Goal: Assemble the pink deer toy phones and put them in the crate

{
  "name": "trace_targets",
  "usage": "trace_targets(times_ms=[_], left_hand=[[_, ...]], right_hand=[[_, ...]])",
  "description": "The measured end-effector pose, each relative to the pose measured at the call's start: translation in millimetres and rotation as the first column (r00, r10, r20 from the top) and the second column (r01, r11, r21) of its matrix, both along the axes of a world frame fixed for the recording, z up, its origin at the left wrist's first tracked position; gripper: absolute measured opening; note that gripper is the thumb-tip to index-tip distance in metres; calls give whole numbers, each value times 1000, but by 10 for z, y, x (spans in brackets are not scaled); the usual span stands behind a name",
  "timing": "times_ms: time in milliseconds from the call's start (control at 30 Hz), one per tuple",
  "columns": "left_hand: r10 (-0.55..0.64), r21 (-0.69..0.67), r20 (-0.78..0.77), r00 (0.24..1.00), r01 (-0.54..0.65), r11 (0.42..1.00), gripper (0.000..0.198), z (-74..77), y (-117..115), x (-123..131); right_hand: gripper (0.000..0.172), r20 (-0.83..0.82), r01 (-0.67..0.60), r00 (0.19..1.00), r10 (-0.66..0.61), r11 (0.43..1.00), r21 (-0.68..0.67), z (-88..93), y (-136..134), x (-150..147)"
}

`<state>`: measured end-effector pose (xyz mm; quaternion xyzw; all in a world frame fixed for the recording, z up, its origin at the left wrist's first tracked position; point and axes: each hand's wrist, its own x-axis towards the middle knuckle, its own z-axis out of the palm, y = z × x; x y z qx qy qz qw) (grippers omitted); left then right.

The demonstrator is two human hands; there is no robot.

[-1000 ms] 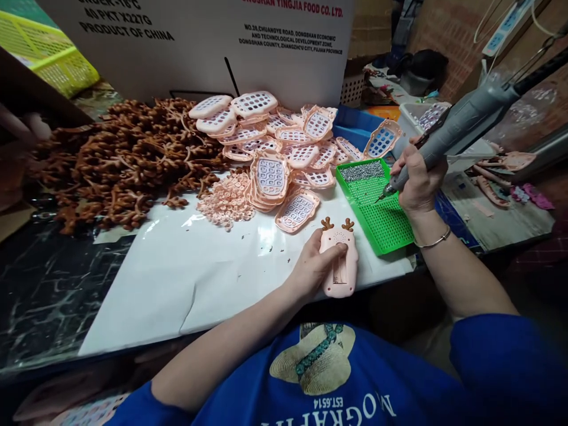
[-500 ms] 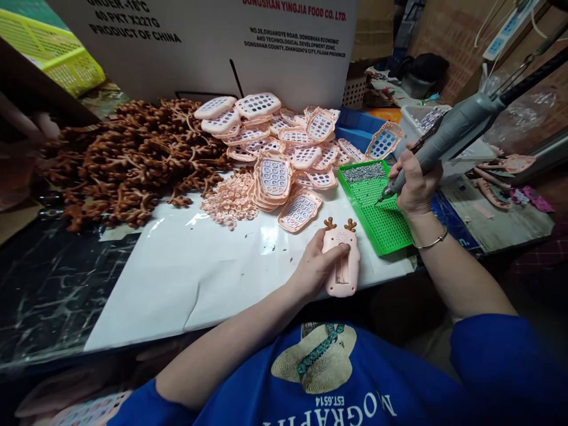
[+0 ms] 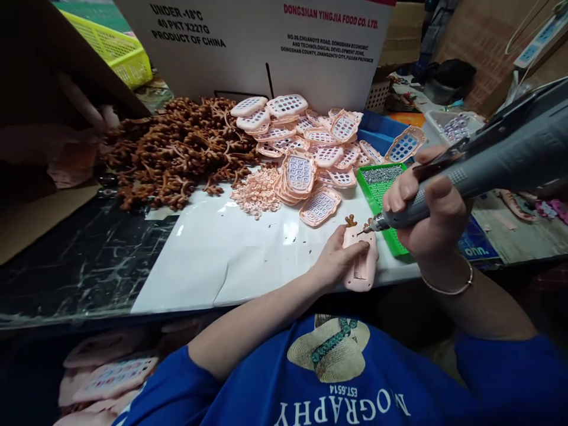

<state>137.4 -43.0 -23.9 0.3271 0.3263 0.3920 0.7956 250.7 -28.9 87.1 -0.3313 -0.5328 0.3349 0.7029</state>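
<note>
My left hand (image 3: 341, 257) is closed around a pink toy phone (image 3: 361, 278) with brown antlers, its back facing up and its battery slot showing. The thumb lies across the back. In my right hand (image 3: 426, 207) is a grey electric screwdriver (image 3: 479, 160), slanting down to the left. Its bit points at the upper back of the toy phone, near a corner hole; whether it touches cannot be made out. Behind my right hand, partly hidden by it, lies a green screw tray (image 3: 375, 195) with small metal screws (image 3: 382, 174) at its far end.
Brown antler pieces (image 3: 177, 148) are heaped at the left back. Beside them are small pink parts (image 3: 256, 192) and a pile of pink phone shells (image 3: 299, 174). A white printed carton (image 3: 248, 59) stands behind. A blue bin (image 3: 381, 133) sits at the back right.
My right hand has brought the screwdriver from above the green tray over to the toy phone's upper back. My left hand still grips the phone. The whole view has shifted.
</note>
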Motion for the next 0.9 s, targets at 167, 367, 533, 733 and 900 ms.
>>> trace_targets(times_ms=[167, 367, 533, 733, 900], left_hand=[[-15, -1, -7, 1000, 15, 1000, 44, -6, -3, -5], [-16, 7, -13, 1000, 17, 1000, 42, 3, -7, -14], [-17, 0, -6, 1000, 17, 1000, 43, 18, -11, -12], [-17, -6, 2, 1000, 17, 1000, 44, 50, -20, -9], [1, -4, -29, 1000, -1, 1000, 41, 51, -36, 5]], right_hand=[[28, 23, 17, 1000, -16, 1000, -25, -96, 64, 11], [29, 87, 43, 995, -41, 999, -21, -160, 78, 21], [30, -3, -20, 1000, 20, 999, -48, -163, 63, 0], [29, -85, -93, 992, 89, 995, -40, -191, 62, 14], [30, -31, -146, 989, 144, 986, -75, -278, 58, 19]])
